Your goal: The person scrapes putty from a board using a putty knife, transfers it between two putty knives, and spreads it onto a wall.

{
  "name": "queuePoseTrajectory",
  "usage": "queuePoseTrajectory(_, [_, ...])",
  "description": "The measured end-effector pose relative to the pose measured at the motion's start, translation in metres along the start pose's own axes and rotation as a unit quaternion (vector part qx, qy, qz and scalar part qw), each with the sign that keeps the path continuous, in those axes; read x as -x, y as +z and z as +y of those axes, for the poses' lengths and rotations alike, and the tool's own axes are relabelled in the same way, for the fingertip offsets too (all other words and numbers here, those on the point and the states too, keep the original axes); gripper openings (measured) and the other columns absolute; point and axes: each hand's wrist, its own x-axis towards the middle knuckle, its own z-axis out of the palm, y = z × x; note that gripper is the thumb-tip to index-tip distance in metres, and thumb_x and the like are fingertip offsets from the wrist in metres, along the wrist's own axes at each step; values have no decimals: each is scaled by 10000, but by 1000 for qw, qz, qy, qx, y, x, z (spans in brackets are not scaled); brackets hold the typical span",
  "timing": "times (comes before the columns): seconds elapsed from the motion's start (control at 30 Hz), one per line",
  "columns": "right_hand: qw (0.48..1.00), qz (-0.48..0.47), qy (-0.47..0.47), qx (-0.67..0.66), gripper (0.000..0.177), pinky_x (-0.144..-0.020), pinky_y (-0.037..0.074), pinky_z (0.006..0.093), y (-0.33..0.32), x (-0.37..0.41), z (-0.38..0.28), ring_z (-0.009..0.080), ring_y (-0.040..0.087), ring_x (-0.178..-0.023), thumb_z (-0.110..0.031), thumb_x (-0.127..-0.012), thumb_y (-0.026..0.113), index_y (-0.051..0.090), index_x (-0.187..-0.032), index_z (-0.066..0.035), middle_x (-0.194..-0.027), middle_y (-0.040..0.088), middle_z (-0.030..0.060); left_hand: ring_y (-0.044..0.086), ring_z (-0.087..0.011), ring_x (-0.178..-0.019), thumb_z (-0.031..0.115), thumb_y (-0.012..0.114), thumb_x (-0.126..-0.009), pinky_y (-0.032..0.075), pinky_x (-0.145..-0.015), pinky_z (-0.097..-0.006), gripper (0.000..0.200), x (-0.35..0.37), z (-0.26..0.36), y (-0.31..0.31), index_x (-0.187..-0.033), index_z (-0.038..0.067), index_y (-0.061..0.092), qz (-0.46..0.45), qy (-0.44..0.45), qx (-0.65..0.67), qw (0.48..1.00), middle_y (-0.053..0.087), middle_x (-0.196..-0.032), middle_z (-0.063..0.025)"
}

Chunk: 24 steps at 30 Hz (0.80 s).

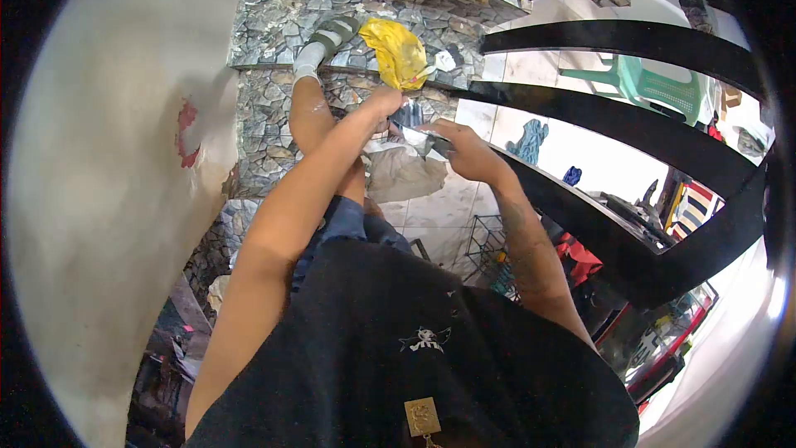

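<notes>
My left hand (384, 105) is closed at the left end of a dark, shiny flat object (407, 115), too small to name. My right hand (466, 149) is at the other side, its fingers bent around a grey and white piece (427, 143) that I cannot make out. A pale, crumpled sheet or bag (404, 172) hangs just below both hands. Beyond my left hand, a yellow plastic bag (396, 51) lies on a stone-patterned step (274, 21), with a small white crumpled item (448, 59) beside it.
Black railing bars (630, 36) run along the right. Past them are a green plastic chair (663, 93), a blue-grey cloth (529, 140) and a wire rack (489, 249) lower down. A wall (108, 158) stands at the left. My foot in a sandal (332, 36) rests on the step.
</notes>
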Motion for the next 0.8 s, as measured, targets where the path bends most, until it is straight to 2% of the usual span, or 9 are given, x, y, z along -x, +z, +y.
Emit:
queuePoseTrajectory(0.07, [999,-35,-40,-10,639,-881,406,340,-16,7,-2,322,525,-1008,144,-547,482,531,-1148,-67,-1068,559,171,578,-217,-604,126,548,-828,500,-525,-387,152,-1,0,-2,-844,-25,545,10,18,78,997,579,-747,-101])
queuePoseTrajectory(0.17, [991,-67,50,-102,564,-909,390,315,-54,36,-31,243,525,-1040,103,-580,574,536,-1129,-25,-1119,562,136,599,-202,-623,122,552,-833,513,-555,-361,135,31,33,-24,-875,-6,552,-15,-32,342,939,593,-758,-86])
queuePoseTrajectory(0.27, [956,125,-10,-264,486,-936,362,327,-77,70,-50,223,508,-1042,48,-641,617,538,-1119,7,-1132,545,120,605,-160,-638,120,532,-855,513,-587,-327,120,63,44,-40,-937,35,554,-76,25,415,906,602,-771,-32])
queuePoseTrajectory(0.37, [907,408,-54,-82,417,-932,348,330,-47,66,-70,230,458,-1094,46,-688,576,531,-1099,-9,-1176,495,133,606,-159,-693,128,532,-856,516,-629,-314,150,126,68,-26,-974,35,543,-85,46,515,852,602,-817,-36])
queuePoseTrajectory(0.43, [919,366,-113,-94,493,-931,342,347,-35,56,-73,277,443,-1073,100,-659,569,541,-1113,-90,-1139,456,127,605,-158,-734,127,530,-857,515,-661,-311,167,158,83,-11,-990,26,535,-82,75,551,827,600,-848,-44])
queuePoseTrajectory(0.5, [936,291,-176,89,577,-917,359,359,-27,45,-64,294,435,-1074,142,-605,570,535,-1121,-113,-1127,427,122,603,-158,-762,122,527,-857,513,-686,-311,183,168,83,-5,-1004,14,527,-91,91,580,805,599,-873,-54])
queuePoseTrajectory(0.6, [931,310,-186,47,654,-912,366,355,-9,39,-47,298,424,-1088,170,-550,560,522,-1136,-119,-1102,420,128,599,-163,-790,92,521,-849,509,-717,-323,192,168,70,-2,-1007,-17,519,-98,68,601,790,595,-897,-71])
queuePoseTrajectory(0.7, [967,160,-33,197,706,-931,353,341,-4,45,4,304,424,-1096,189,-510,554,520,-1138,-132,-1101,418,151,595,-160,-773,73,524,-841,507,-707,-320,184,177,65,-12,-1002,-16,523,-86,79,621,775,593,-896,-68])
queuePoseTrajectory(0.8, [968,249,3,42,708,-974,306,333,21,55,50,339,404,-1123,167,-551,484,430,-1216,-72,-1160,405,182,559,-107,-659,95,551,-843,479,-630,-258,136,200,90,-36,-937,-3,552,42,198,550,810,583,-793,-21])
